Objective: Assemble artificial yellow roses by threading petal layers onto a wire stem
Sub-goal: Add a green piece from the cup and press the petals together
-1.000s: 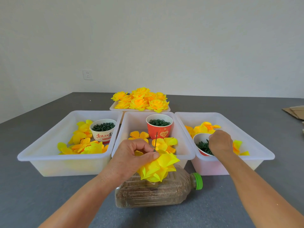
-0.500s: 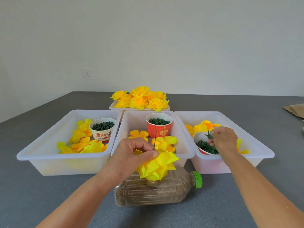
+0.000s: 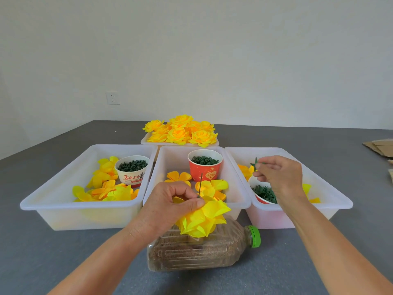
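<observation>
Your left hand (image 3: 172, 201) pinches the stacked petal layers (image 3: 204, 220) around the wire stem (image 3: 200, 185), whose tip stands above your fingers. Your right hand (image 3: 278, 175) pinches a small green calyx (image 3: 256, 161). Its tiny hole could miss the wire, or loosened petals could slide off.

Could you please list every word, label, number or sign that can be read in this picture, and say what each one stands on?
"舌尖上的美": large red characters on the white paper cup of dark green pieces in the left white plastic bin; the last character is partly cut off, and the small line beneath is too blurred to read.
Red paper cup of green rings in the middle bin: a heart emblem with small pale writing, too blurred to read.
No other text is visible.
</observation>
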Available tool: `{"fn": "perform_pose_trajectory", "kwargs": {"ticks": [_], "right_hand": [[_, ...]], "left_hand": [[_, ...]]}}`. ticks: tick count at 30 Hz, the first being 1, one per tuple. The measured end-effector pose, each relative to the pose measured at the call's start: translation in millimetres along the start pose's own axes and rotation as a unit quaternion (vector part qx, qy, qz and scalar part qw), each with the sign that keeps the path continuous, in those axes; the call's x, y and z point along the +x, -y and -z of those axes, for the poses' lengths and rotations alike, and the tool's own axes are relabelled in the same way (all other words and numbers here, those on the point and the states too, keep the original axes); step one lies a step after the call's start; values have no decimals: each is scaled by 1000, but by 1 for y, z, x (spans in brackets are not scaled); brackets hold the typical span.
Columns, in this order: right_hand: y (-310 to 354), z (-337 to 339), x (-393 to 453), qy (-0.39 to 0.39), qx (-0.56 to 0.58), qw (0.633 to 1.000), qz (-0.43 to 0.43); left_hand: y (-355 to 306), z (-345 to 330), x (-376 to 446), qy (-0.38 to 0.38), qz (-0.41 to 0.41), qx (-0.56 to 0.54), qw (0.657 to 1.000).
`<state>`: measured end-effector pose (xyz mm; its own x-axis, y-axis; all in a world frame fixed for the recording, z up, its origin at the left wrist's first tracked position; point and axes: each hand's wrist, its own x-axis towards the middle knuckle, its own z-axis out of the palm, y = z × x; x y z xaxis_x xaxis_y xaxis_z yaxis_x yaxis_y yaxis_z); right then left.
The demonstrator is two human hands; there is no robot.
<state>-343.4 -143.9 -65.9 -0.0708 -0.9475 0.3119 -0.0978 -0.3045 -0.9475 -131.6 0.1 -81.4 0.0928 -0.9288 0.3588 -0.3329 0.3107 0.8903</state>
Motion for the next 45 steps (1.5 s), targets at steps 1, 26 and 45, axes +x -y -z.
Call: {"fn": "perform_pose_trajectory", "kwargs": {"ticks": [1,26,45], "right_hand": [[4,-7,-7,18,10,1000,3],[43,-70,-95,144,117,980,72],[38,-64,-106,102,105,963,224]], "left_hand": [[0,0,0,0,0,2,1000],[-3,-1,0,0,-14,0,1000],[-1,0,1,3,-22,5,1000]]}}
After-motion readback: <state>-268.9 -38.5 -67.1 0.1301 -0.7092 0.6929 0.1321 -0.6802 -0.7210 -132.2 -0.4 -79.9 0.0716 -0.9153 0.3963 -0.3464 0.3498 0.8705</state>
